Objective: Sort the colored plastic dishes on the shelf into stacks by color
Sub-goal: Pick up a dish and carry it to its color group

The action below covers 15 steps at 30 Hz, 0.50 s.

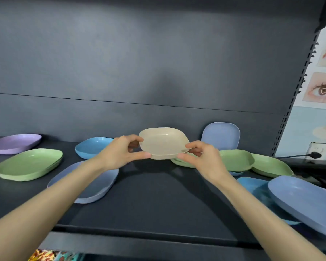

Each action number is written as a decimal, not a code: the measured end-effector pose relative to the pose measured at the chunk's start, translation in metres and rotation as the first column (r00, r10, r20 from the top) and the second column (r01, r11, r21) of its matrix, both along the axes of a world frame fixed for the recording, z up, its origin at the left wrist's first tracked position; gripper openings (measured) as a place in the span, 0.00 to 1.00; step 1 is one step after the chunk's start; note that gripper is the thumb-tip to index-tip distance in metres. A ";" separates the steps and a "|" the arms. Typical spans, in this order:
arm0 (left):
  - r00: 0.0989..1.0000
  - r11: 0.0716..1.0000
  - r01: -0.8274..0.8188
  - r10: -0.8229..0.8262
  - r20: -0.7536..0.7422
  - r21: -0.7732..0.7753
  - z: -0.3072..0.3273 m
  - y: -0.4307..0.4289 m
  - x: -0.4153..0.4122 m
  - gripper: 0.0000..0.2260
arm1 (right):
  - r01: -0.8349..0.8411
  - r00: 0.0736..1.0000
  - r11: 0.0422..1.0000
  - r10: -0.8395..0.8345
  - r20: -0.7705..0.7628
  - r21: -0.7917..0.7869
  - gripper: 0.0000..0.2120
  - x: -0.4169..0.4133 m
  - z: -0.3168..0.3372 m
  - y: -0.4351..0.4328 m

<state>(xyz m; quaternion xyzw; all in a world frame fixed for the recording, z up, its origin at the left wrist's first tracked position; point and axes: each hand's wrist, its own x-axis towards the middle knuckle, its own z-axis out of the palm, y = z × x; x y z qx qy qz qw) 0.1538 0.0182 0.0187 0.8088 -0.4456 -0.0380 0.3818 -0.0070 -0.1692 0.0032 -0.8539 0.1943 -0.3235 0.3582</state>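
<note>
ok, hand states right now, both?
Left hand: pinching the left edge of the beige dish.
Right hand: pinching the right edge of the same dish, lifted off the shelf.

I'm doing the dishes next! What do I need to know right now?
Left hand and right hand both pinch the beige dish by its edges, over the shelf.
Done: a green stack sits at left.
Left to do: place the beige dish; gather the green dishes at right; sort the blue dish, the periwinkle dishes and the leaning dish. The purple dish lies alone far left.
</note>
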 end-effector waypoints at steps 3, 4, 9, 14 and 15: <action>1.000 0.998 0.013 -0.012 -0.014 0.060 -0.004 0.012 0.018 0.31 | -0.002 1.000 1.000 0.002 0.006 -0.008 0.19 0.015 -0.012 0.014; 1.000 0.997 0.024 -0.023 -0.011 0.077 -0.006 0.014 0.023 0.30 | -0.004 1.000 1.000 0.004 0.000 -0.006 0.19 0.020 -0.016 0.018; 0.998 0.967 0.068 -0.062 -0.032 0.247 -0.011 0.020 0.057 0.30 | 0.012 0.998 1.000 -0.011 -0.067 0.016 0.20 0.040 -0.031 0.033; 0.994 0.935 0.105 -0.111 -0.002 0.338 -0.018 0.012 0.084 0.36 | 0.070 0.993 0.997 -0.068 -0.095 0.015 0.21 0.048 -0.042 0.039; 0.992 0.929 0.122 -0.129 -0.004 0.349 -0.019 0.009 0.087 0.36 | 0.080 0.992 0.997 -0.079 -0.098 0.010 0.21 0.047 -0.043 0.040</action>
